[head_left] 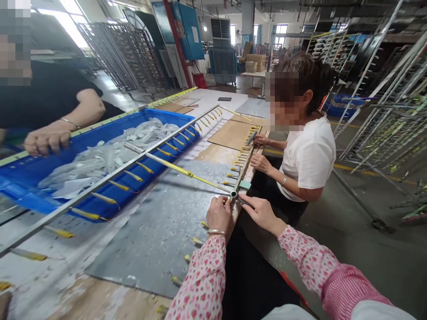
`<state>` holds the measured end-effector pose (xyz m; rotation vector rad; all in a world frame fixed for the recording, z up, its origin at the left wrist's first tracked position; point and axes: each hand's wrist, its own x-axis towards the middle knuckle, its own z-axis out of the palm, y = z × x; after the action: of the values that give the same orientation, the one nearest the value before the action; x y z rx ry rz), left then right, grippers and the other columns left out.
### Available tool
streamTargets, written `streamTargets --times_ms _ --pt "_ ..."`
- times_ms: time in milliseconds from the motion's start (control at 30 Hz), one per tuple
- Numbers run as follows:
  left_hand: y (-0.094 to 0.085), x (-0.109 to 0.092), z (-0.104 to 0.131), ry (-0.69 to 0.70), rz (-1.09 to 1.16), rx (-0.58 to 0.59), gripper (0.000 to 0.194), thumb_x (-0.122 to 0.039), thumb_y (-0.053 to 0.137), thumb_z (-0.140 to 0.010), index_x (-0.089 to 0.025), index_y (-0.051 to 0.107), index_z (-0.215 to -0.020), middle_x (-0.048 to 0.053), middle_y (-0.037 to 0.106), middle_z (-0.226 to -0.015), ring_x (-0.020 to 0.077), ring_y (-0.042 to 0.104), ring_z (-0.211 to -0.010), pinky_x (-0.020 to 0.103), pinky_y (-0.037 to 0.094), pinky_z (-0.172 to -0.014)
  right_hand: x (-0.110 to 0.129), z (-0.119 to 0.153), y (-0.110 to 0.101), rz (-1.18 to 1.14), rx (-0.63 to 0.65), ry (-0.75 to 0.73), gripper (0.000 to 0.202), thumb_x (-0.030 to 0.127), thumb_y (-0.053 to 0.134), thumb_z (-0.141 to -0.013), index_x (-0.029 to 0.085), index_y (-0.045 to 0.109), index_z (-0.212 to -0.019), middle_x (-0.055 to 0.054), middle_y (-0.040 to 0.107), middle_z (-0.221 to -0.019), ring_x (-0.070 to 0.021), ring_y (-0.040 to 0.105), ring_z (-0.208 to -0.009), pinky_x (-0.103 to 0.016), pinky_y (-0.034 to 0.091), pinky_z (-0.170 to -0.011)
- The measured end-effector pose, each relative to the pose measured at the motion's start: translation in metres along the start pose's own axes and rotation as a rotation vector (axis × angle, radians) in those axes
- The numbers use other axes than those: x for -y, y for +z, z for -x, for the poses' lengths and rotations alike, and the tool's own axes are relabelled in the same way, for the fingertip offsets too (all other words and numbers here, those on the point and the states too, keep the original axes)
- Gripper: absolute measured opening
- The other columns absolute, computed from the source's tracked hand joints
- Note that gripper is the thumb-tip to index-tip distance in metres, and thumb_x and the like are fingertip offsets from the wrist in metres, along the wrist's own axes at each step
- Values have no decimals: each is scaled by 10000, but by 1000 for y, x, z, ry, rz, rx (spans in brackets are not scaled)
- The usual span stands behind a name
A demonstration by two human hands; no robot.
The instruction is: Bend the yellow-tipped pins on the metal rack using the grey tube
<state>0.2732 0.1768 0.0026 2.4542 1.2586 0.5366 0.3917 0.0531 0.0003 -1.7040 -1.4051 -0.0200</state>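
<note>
At the table's near edge my left hand [219, 213] is closed on a small part at the metal rack frame [240, 175]; what its fingertips pinch is too small to make out. Just right of it, my right hand [262, 212] grips a dark handled tool [246, 202], pointed at the frame beside a round tube end [234, 194]. Yellow-tipped pieces [228, 176] hang in a row along the frame, and several more lie past my left wrist. A pale green block [245, 184] sits just beyond my right hand.
A blue crate [133, 209] of wrapped pieces stands at left under a long metal bar [110, 176]. Across from it, a person in black rests a hand [50, 137]. At right, a person in a white shirt [313, 151] works on the same frame. Racks stand farther right.
</note>
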Motion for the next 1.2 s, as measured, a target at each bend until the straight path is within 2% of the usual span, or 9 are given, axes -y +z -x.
streamTargets --times_ms 167,300,433,600,767,900,1033,1200 --pt "0 -1 0 -6 -1 3 134 -244 555 -929 -182 668 -963 65 619 -953 195 604 -857 268 427 -721 0 -3 -1 -61 -129 -21 379 288 486 -985 243 590 -1347 -76 726 -1025 -189 695 -863 -287 569 -807" --pt "-1 -2 0 -15 1 9 135 -245 556 -934 -178 669 -964 65 619 -939 195 602 -858 269 424 -723 -1 -6 -4 -22 -13 17 352 276 530 -962 249 632 -1298 -73 733 -1070 -213 708 -889 -314 573 -825" --pt "-1 -1 1 -4 4 -3 130 -247 562 -934 -182 671 -966 63 617 -944 190 599 -860 262 418 -722 -1 -7 -4 -90 -129 -10 371 283 499 -979 242 600 -1333 -68 732 -1054 -195 701 -872 -298 571 -817" --pt "-1 -1 1 -14 6 19 147 -250 551 -946 -177 675 -980 62 614 -944 185 596 -847 259 410 -709 -5 -9 3 -43 -55 21 347 271 536 -958 238 637 -1288 -77 727 -1112 -222 712 -925 -324 577 -848" --pt "1 0 0 -20 8 12 142 -253 561 -946 -185 674 -997 54 607 -963 179 599 -849 255 409 -708 -4 -7 2 -84 -134 -58 372 265 513 -972 223 599 -1332 -78 731 -1082 -198 711 -906 -297 579 -836" --pt "2 1 1 -8 22 15 149 -255 554 -951 -181 676 -996 52 605 -959 175 599 -841 254 412 -707 -6 -10 2 -34 -31 11 365 240 548 -945 235 626 -1302 -73 719 -1148 -228 713 -972 -337 577 -889" --pt "2 1 1 -4 27 -12 153 -253 548 -953 -187 682 -984 50 605 -944 173 599 -842 252 415 -715 -3 -13 -6 -161 -134 30 370 256 547 -946 232 622 -1308 -59 679 -1238 -229 658 -1121 -344 523 -1001" --pt "3 0 -1 -48 20 -19 186 -266 517 -968 -189 685 -993 59 626 -960 179 605 -865 257 416 -737 0 -12 -6 -230 -153 70 371 252 555 -933 236 632 -1295 -52 690 -1218 -228 675 -1084 -350 540 -978"
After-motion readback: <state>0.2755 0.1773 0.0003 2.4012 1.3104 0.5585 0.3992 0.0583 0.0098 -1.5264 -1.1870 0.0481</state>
